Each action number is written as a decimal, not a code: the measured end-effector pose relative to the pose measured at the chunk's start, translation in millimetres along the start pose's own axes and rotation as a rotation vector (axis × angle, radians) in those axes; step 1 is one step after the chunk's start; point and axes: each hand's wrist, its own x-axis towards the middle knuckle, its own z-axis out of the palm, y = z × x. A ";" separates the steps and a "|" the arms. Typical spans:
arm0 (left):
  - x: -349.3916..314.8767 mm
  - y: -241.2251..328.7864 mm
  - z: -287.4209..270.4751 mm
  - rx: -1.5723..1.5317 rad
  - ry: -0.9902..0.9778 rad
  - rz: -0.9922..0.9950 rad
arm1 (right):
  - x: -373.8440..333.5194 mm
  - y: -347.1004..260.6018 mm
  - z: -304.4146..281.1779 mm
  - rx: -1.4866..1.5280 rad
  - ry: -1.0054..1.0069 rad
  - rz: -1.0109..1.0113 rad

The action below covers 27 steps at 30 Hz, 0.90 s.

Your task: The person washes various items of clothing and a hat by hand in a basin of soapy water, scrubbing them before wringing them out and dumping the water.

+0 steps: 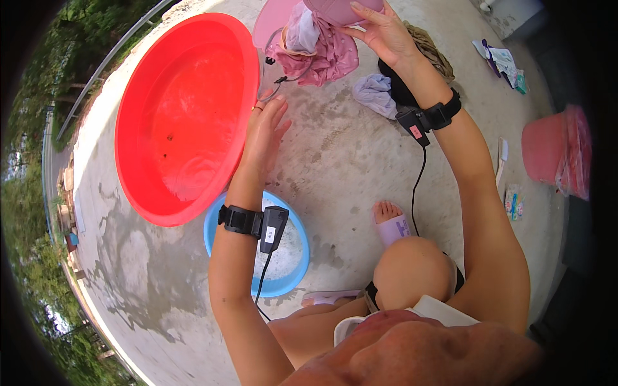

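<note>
My right hand [391,40] grips the edge of a pink wide-brimmed hat [331,10] at the top, thumb on the brim and fingers around it. A grey drawcord [299,78] with black toggles loops down from the hat. My left hand [262,132] is beside the red basin [239,157], fingers stretched out near the cord's lower loop. Whether its fingertips touch the cord is unclear. Below the brim is crumpled pink fabric [338,59] with a whitish piece [301,32]; I cannot tell whether it belongs to the hat.
Behind my left wrist, a blue basin [297,273] holds sudsy water. Right of the hat lie a pale blue cloth [376,95] and olive cloth [432,51]. At the far right are a pink bucket [544,149], a white-handled brush [501,157] and packets [503,64].
</note>
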 end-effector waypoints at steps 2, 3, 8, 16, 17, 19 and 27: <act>5.1 -16.8 -10.2 -0.034 -0.009 -0.038 | 25.9 4.1 -40.8 0.023 0.086 0.009; 3.8 -24.7 -17.4 -0.066 -0.004 -0.070 | 32.9 5.5 -55.4 0.017 0.089 -0.019; -16.1 -57.9 -60.1 -0.087 0.094 -0.133 | 44.7 50.2 -157.9 -0.128 0.268 -0.013; -40.1 -92.8 -97.8 -0.110 0.222 -0.187 | -6.2 59.4 -250.0 -0.966 0.566 0.498; -44.8 -91.8 -101.0 -0.077 0.228 -0.202 | -20.0 60.6 -238.2 -1.395 0.519 0.280; -54.8 -88.0 -109.2 -0.048 0.263 -0.198 | -50.7 64.4 -174.9 -1.818 0.365 0.005; -70.9 -73.1 -104.4 0.057 0.181 -0.166 | -98.7 119.6 -204.7 -1.982 -0.070 0.321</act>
